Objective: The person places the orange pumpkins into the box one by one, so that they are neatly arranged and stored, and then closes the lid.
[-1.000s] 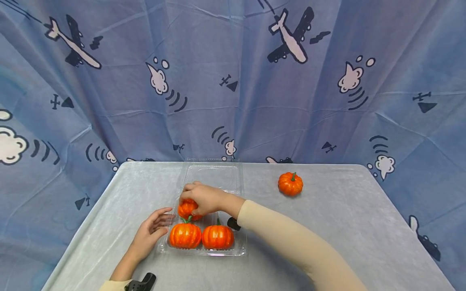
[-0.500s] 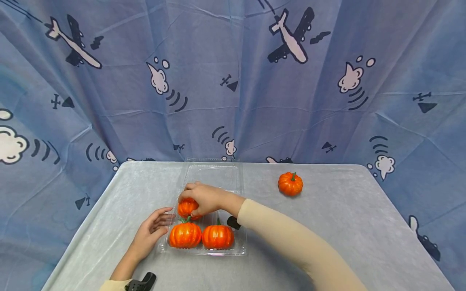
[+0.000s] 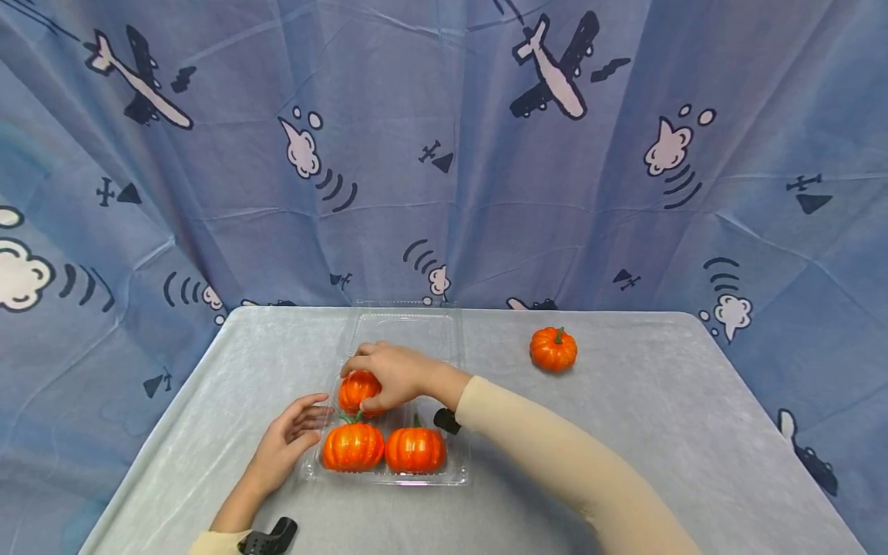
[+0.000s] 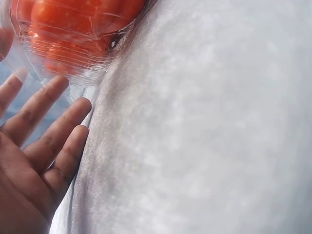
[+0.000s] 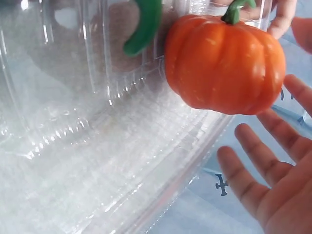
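A clear plastic clamshell box (image 3: pixel 454 474) lies with its lid laid back. Two orange toy pumpkins, the front-left one (image 3: pixel 352 447) and the front-right one (image 3: pixel 416 449), sit in its front row. My right hand (image 3: pixel 398 374) reaches over the back-left pumpkin (image 3: pixel 356 391). The right wrist view shows that hand's fingers fairly straight and spread, fingertips right at the side of the pumpkin (image 5: pixel 224 66). My left hand (image 3: pixel 280 447) is beside the box's left side, fingers extended, and the left wrist view has its fingertips near the ribbed plastic wall (image 4: pixel 73 63).
Another orange pumpkin (image 3: pixel 553 350) with a green stem stands at the back of the table (image 3: pixel 624 401), right of the box. The transparent lid (image 3: pixel 405 335) extends behind the box. A blue patterned curtain (image 3: pixel 388 154) hangs past the table's far edge.
My right hand's fingers have loosened and lifted slightly, so more of the back-left pumpkin shows. The left hand and the other pumpkins have stayed in place.
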A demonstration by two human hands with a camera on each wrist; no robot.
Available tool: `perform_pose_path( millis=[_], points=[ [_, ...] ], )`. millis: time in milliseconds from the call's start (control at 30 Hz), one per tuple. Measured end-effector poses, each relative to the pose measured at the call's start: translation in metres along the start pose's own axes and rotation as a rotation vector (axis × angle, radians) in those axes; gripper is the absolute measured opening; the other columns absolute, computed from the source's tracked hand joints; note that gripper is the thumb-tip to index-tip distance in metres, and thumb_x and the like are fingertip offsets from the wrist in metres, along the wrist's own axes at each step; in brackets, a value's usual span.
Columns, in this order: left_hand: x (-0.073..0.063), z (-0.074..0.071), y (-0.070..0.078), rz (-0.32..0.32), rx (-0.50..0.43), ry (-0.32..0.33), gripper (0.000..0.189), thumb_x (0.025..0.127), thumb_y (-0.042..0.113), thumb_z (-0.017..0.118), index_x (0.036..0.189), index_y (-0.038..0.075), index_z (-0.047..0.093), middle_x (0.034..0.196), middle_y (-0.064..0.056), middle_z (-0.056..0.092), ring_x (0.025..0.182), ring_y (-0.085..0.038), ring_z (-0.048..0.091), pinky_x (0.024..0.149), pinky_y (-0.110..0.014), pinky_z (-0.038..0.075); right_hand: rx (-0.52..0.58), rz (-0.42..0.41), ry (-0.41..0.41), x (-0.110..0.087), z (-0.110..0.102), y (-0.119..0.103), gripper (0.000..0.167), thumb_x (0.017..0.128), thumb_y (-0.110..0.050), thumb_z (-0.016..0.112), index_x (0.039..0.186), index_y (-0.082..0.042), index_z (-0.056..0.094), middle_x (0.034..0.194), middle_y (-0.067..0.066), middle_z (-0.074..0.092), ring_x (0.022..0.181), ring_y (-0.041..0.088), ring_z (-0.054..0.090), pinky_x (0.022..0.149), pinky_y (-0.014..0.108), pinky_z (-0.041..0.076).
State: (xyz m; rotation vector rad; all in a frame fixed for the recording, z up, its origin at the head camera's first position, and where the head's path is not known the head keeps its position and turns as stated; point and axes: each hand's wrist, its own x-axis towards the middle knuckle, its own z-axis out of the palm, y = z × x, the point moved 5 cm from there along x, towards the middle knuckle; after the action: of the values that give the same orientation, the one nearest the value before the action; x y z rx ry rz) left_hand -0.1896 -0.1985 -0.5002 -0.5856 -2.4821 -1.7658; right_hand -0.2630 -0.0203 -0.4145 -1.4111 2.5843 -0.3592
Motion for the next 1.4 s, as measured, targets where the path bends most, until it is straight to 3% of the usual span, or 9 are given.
perform_pose_path(
  millis=[633, 867, 1400],
  points=[
    [0.003, 0.000, 0.002, 0.035, 0.015, 0.008, 0.048, 0.088, -0.007, 0.056, 0.135, -0.002, 0.048, 0.118, -0.026, 0.064, 0.104, -0.006, 0.063, 0.085, -0.020, 0.051, 0.048, 0.063, 0.030, -0.036, -0.026, 0.009, 0.055, 0.080, -0.037, 0.068, 0.131, -0.023, 0.057, 0.128, 0.005, 0.059, 0.114, 0.021, 0.057, 0.096, 0.039, 0.050],
    [0.000, 0.000, 0.002, 0.020, 0.020, 0.014, 0.048, 0.088, -0.006, 0.057, 0.135, -0.001, 0.049, 0.117, -0.026, 0.064, 0.105, -0.004, 0.063, 0.083, -0.019, 0.052, 0.043, 0.080, 0.054, -0.051, -0.032, 0.019, 0.055, 0.080, -0.039, 0.067, 0.131, -0.024, 0.056, 0.124, 0.000, 0.059, 0.112, 0.020, 0.058, 0.092, 0.039, 0.050],
    [0.000, 0.001, 0.004, 0.010, 0.020, 0.005, 0.048, 0.089, -0.004, 0.058, 0.135, 0.002, 0.049, 0.118, -0.023, 0.065, 0.105, -0.007, 0.063, 0.083, -0.021, 0.052, 0.078, 0.148, 0.109, -0.085, -0.050, 0.040, 0.047, 0.081, -0.036, 0.066, 0.126, -0.025, 0.060, 0.127, -0.001, 0.060, 0.116, 0.019, 0.057, 0.098, 0.042, 0.048]
  ],
)
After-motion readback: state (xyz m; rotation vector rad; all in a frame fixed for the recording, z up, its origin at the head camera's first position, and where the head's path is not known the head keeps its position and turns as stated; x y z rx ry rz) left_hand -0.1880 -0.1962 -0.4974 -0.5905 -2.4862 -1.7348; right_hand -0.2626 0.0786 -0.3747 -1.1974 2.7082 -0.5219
